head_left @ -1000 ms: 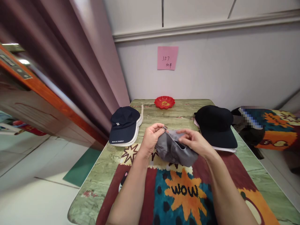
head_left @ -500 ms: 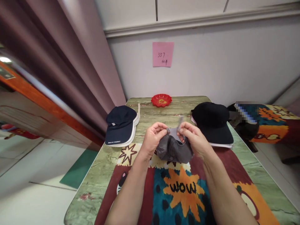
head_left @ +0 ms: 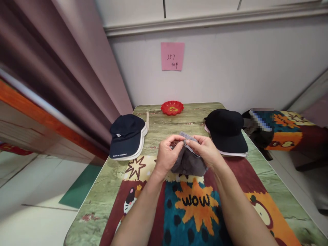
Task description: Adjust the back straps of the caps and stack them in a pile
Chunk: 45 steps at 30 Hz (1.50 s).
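Observation:
A dark grey cap (head_left: 191, 164) hangs between my two hands above the colourful cloth. My left hand (head_left: 169, 152) pinches the small metal buckle (head_left: 185, 142) at the cap's back strap. Close against it, the fingers of my right hand (head_left: 203, 148) are closed on the grey strap (head_left: 187, 135), whose free end sticks up behind the fingertips. On the left a navy cap (head_left: 128, 135) rests over white ones, and on the right a black cap (head_left: 227, 130) lies on top of a pale one.
A red scalloped dish (head_left: 172, 108) stands at the back of the green table (head_left: 89, 208). The patterned cloth (head_left: 194, 212) covers the front middle. Behind is a wall with a pink note (head_left: 172, 56); a purple curtain (head_left: 102, 61) hangs at left.
My right hand has moved left, so its fingertips now meet my left hand at the buckle. The strap end, upright between the hands before, now leans over behind them. The view has shifted slightly.

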{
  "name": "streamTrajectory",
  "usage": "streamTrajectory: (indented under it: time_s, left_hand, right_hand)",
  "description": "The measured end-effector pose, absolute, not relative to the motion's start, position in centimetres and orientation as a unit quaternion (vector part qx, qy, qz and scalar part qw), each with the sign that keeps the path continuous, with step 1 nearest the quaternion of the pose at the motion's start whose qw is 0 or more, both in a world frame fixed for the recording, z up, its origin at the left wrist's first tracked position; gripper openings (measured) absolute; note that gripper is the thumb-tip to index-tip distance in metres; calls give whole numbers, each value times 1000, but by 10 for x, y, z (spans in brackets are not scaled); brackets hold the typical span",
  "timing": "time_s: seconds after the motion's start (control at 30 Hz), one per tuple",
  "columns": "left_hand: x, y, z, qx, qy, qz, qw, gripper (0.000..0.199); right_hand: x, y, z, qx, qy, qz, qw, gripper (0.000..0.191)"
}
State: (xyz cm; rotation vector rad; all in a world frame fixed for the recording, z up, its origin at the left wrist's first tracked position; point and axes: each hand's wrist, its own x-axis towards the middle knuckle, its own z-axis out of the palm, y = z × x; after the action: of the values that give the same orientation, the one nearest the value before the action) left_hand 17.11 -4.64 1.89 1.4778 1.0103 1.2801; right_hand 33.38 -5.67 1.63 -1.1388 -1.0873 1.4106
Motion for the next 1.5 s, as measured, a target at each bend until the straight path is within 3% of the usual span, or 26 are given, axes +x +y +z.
streamTrajectory:
  time_s: [0.17, 0.37, 0.6, 0.67, 0.9, 1.5]
  left_hand:
    - [167, -51, 36, 685, 405, 493, 352, 18]
    - [169, -60, 44, 701, 418, 503, 284, 17]
    - [161, -57, 40, 731, 450, 495, 133, 14]
    - [158, -55, 38, 692, 482, 514, 155, 15]
    - [165, -53, 31, 549, 495, 517, 432, 25]
    - [174, -47, 24, 479, 384, 552, 564, 34]
  right_hand:
    - [333, -57, 19, -464, -439, 578, 508, 37]
    - [331, -63, 28, -456, -462, 562, 513, 37]
    - [338, -67, 38, -476, -527, 484, 511, 40]
    - [341, -69, 41, -488, -523, 448, 536, 39]
    - [335, -71, 43, -492, -467, 447, 583, 31]
    - [317, -58, 18, -436, -399, 581, 560, 40]
